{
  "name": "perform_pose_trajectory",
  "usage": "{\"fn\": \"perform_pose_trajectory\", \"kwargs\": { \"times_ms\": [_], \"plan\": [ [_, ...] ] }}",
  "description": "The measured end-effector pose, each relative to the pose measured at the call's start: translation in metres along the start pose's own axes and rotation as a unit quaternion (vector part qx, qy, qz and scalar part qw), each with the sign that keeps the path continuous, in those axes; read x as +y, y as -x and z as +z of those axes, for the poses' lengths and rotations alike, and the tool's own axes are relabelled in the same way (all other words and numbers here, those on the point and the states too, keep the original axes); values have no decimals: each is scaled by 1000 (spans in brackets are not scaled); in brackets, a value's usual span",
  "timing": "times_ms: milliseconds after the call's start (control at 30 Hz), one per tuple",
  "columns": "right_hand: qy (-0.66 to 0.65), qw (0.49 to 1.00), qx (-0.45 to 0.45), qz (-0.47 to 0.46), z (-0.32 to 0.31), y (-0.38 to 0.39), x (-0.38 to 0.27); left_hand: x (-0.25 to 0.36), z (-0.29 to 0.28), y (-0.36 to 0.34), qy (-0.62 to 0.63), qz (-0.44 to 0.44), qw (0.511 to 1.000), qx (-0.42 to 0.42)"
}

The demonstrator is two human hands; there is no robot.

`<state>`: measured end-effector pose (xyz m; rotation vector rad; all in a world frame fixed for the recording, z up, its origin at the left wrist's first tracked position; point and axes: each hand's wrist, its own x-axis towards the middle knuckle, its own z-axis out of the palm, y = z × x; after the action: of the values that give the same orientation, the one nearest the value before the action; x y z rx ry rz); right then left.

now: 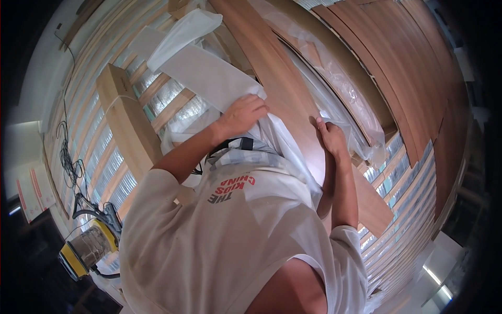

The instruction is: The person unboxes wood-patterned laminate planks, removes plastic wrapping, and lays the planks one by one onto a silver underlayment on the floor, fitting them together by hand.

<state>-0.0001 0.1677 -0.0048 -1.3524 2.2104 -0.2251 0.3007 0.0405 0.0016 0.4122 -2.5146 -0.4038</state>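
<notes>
Evidently, the left hand point(244, 114) is closing its fingers on the near end of a pale sheet point(209, 76), close against the left edge of a brown plank point(287, 94), though its fingertips are partly hiding in the folds, perhaps so that the thin, limp material is not sliding loose. Meanwhile, the right hand point(333, 137) is clamping the plank's right edge, its thumb resting on the upper face and its other fingers mostly hiding below, presumably because a long board is needing support from the side. The plank is running away from the person's body between the two hands, its near part lying close to the lap, which is probably helping to steady it. To its right, an open cardboard box point(364, 57) is lying lengthwise with clear plastic, likely shielding the finish of what it is carrying. On the left, a strapped carton point(121, 104) is lying across the battens point(99, 149), its band apparently holding it closed. Beyond the open box, brown boards point(413, 52) are covering the battens edge to edge.
</notes>
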Motion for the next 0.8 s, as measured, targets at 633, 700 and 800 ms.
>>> {"fn": "perform_pose_trajectory", "kwargs": {
  "times_ms": [633,700,800],
  "plan": [
    [-9,1000,-24,-13,-28,17,-7,-25,-123,191,-112,-515,767,-366],
    [-12,998,-17,-54,-28,15,-6,-67,-144,257,-219,-531,754,-320],
    [29,998,-2,-55,-16,8,9,-139,-205,366,-338,-644,641,-244]
  ]
}}
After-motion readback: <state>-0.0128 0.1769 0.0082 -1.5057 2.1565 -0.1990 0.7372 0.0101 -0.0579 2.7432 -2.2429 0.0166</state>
